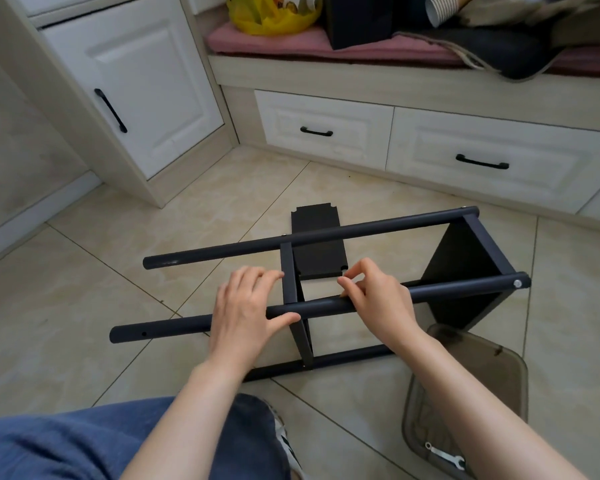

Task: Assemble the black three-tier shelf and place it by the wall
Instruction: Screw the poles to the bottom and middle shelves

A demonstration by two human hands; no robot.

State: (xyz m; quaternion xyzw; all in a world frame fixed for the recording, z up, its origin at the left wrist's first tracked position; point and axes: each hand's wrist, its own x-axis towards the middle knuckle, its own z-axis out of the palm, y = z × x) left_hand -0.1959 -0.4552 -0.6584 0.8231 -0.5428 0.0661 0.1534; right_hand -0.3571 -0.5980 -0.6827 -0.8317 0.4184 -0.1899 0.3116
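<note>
Blue-trousered knee (pixel 84 441) at bottom left, both forearms reaching out over it. Shelf frame (pixel 465 216) lies on its side on the tile floor (pixel 84 271), in front of the bench drawers (pixel 326 129). End panel (pixel 465 271) and middle panel (pixel 288 271) are fitted between the poles. The loose panel (pixel 314 223) lies flat on the floor behind the frame.

Left hand (pixel 246 313): over the near pole (pixel 465 287), thumb hooked under it, fingertips against the middle panel's edge.

Right hand (pixel 374 296): resting on the same pole, thumb and forefinger pinched together just above it. Can't tell if anything is between them.

Smoky plastic tray (pixel 513 375) bottom right, spanner (pixel 444 455) inside.
</note>
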